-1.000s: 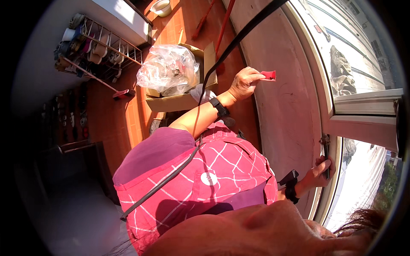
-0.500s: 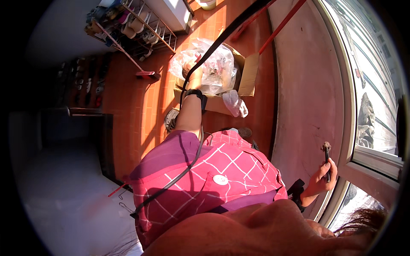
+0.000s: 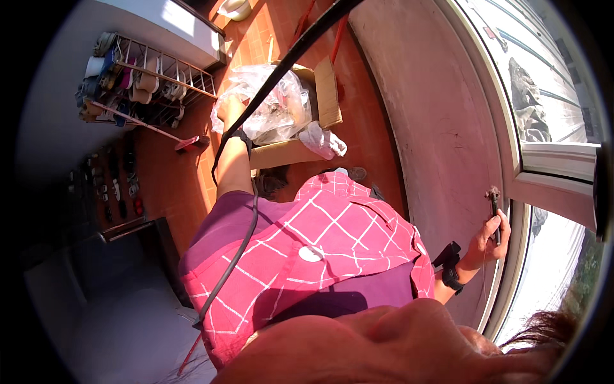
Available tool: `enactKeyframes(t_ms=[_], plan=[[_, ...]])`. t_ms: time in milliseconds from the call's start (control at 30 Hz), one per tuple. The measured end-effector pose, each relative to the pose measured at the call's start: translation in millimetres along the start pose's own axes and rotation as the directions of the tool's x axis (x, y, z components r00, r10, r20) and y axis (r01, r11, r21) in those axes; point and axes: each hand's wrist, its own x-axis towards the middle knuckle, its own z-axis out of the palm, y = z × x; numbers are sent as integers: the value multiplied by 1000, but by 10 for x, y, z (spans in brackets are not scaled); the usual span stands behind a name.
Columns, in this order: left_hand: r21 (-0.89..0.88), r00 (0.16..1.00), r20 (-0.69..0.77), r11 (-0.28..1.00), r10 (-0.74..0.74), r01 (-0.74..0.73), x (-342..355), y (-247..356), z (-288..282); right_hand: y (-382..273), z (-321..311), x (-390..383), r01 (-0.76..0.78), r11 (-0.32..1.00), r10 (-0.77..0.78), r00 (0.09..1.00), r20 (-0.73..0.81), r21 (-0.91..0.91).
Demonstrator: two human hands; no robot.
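Observation:
My left hand [image 3: 233, 110] reaches down to a clear plastic bag [image 3: 272, 118] that fills an open cardboard box [image 3: 291, 152]. Its fingers appear closed on the bag's left edge, though glare and the plastic hide part of them. Out to the right, beside the window frame, my right hand [image 3: 489, 238] grips a slim black-handled tool [image 3: 495, 221] upright. A brownish, fuzzy clump [image 3: 492, 194] sits at the tool's top end. What lies inside the bag is hard to make out. A whitish cloth [image 3: 323, 141] hangs over the box's near right corner.
A black cable [image 3: 281, 70] crosses in front of my left arm. At the upper left stand a shoe rack [image 3: 167, 61] with several shoes and a red broom [image 3: 192, 143]. A low pink wall [image 3: 435, 121] and a window [image 3: 543, 77] run along the right. A whitish bucket [image 3: 235, 9] stands far off.
The view has turned, so the box, bag and rack sit farther left. My left hand stays at the bag. My right hand still holds the tool by the window frame.

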Motion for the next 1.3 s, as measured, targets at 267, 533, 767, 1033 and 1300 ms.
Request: enactKeyframes(t_ms=[267, 533, 767, 1033, 1300], plan=[[-268, 444, -606, 355, 661, -895, -814, 1848, -1230, 83, -571, 46, -350, 932, 348, 783, -515, 97], [-295, -56, -804, -480, 591, -826, -2448, 3124, -1739, 158, -1152, -106, -485, 763, 646, 548, -531, 428], [-305, -357, -737, -754, 574, -582, -3217, 3591, -1645, 301, -327, 59, -558, 638, 704, 701, -110, 530], [-281, -457, -724, -826, 517, -488, -3672, 3827, -1607, 315, -552, 3, -705, 629, 700, 697, 155, 329], [-95, -597, -614, -799, 517, -594, -4045, 3926, -1604, 354, -1220, -82, -823, 518, 800, 562, 210, 234]])
